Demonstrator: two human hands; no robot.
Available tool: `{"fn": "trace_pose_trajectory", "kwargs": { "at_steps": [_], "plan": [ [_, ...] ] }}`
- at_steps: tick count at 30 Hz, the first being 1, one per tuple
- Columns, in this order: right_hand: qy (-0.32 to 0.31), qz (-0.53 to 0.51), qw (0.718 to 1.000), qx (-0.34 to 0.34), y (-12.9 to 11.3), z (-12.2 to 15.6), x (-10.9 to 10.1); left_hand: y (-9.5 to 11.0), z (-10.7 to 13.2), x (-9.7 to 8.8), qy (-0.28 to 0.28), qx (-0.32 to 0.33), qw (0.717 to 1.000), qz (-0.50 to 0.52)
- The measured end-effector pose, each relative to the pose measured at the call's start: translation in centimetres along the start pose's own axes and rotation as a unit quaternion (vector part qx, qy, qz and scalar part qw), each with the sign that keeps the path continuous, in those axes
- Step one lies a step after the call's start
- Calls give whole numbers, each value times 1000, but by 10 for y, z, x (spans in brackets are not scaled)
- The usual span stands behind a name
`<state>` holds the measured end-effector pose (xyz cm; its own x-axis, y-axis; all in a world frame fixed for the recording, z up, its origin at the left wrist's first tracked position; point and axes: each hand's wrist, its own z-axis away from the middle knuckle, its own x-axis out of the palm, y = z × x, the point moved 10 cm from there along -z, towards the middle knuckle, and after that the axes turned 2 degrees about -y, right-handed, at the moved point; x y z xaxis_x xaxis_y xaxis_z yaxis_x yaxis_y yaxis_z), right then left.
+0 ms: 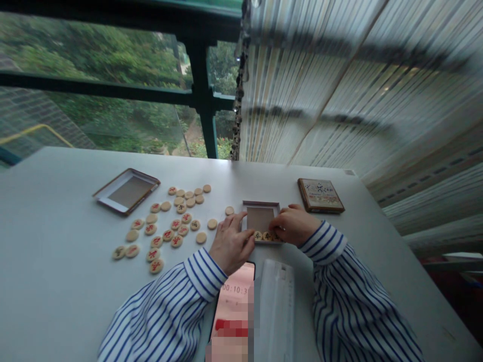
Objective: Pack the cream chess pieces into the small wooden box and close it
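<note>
An open shallow box (261, 203) lies on the table with a row of round wooden xiangqi pieces (258, 236) along its near wall, black characters facing up. My left hand (232, 245) is at the box's left side, its fingers and thumb curled against that edge. At the right end of the row, my right hand (296, 224) reaches over the wall, fingers pinched together on a xiangqi piece that they partly hide. Loose xiangqi pieces (175, 224) are scattered to the left, some showing red or black characters, others blank side up. One blank piece (229, 211) sits just beyond my left hand.
An upturned box lid (130, 191) rests at the left and a closed patterned box (321, 195) at the right. Near me lie a phone (234, 291) showing a timer and a translucent case (277, 306). A window and a string curtain (302, 90) border the far edge.
</note>
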<state>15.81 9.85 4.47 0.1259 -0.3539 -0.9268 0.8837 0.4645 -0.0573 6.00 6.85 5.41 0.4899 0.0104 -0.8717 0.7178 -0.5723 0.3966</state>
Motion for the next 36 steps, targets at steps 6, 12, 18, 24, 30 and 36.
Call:
{"fn": "trace_pose_trajectory", "kwargs": {
  "at_steps": [6,12,18,24,30,36],
  "plan": [
    [4,3,1000,8,0,0,-1,0,0,1,2,-2,1000,-6],
    [4,6,1000,3,0,-1,1,0,0,0,3,0,1000,-5],
    [10,3,1000,11,0,0,-2,0,0,1,2,1,1000,-3],
    [6,6,1000,3,-1,0,0,0,0,1,2,5,1000,0],
    [43,11,999,-9,0,3,-10,-1,-1,-5,33,10,999,15],
    [144,17,989,12,9,11,-39,-13,1,-24,132,0,990,38]
  ]
}}
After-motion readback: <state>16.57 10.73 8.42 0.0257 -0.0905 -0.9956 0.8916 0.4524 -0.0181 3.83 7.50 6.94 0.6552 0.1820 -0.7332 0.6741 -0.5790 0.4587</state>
